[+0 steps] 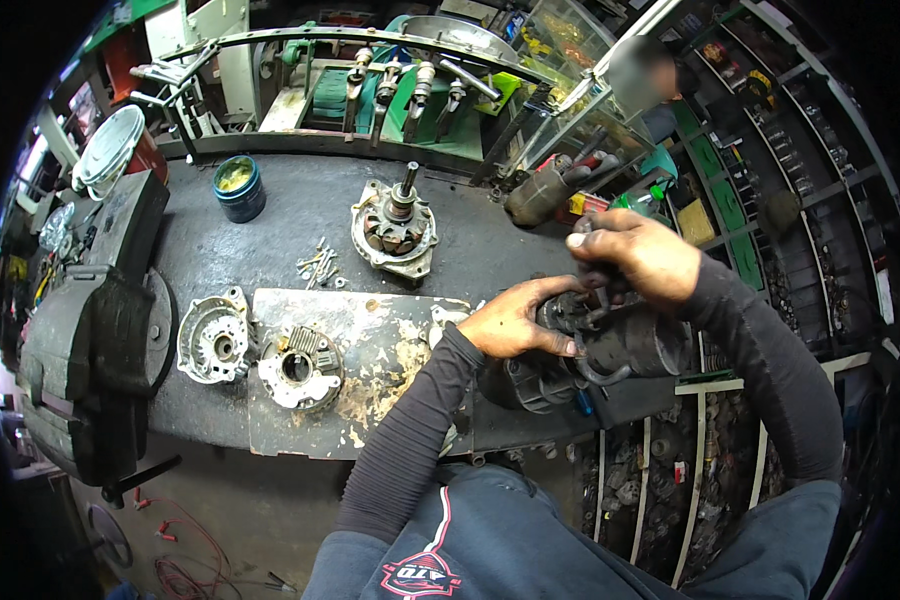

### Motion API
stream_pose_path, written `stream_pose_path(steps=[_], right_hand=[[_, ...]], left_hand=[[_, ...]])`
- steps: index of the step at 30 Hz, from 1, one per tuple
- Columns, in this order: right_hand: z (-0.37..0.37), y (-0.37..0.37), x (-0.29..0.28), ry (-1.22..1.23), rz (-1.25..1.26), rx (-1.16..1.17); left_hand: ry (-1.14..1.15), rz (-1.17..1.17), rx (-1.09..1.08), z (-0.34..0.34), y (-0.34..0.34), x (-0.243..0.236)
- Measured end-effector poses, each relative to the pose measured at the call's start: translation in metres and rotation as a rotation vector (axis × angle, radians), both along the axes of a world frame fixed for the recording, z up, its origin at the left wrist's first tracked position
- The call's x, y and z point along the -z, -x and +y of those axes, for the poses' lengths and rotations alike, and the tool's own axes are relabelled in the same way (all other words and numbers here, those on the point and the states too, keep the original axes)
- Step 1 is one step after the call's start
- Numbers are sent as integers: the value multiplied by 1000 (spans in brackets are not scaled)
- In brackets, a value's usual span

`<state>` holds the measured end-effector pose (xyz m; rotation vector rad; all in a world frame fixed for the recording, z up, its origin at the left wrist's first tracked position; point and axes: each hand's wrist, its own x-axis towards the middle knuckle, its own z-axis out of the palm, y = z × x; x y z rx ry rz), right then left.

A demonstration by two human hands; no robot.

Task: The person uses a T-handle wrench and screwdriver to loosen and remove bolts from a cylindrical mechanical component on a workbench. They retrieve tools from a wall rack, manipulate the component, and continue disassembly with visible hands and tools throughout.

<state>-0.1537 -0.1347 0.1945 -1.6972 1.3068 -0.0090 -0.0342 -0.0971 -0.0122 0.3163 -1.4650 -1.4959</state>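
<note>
My left hand is closed round the ribbed end of a dark, greasy cylindrical motor part at the bench's right edge. Just above it, my right hand is curled with the thumb on top, and what its fingers grip is dark and mostly hidden. To the left, an alternator rotor in its housing stands with the shaft upward. Nearer me lie an open alternator housing and a round metal plate with a finned block. Several loose bolts are scattered behind them.
A worn board covers part of the dark bench. At the left edge stands a large bench vise. An open blue tub of grease sits at the back left, a dark cylinder at the back right. Beyond the bench is another person.
</note>
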Motion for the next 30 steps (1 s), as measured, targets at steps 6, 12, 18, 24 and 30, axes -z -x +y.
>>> stream_pose_path(steps=[6, 12, 18, 24, 30], right_hand=[[8, -25, 12, 232, 214, -102], [86, -14, 12, 886, 512, -1257], [101, 16, -22, 950, 507, -1377], [84, -6, -29, 894, 168, -509], [4, 2, 13, 372, 93, -237]], left_hand=[[-58, -17, -25, 6, -3, -2], [75, -13, 2, 0, -8, -7], [18, -102, -9, 5, -11, -15], [116, -201, -105, 3, -9, -21], [18, -126, -158, 11, -1, -16]])
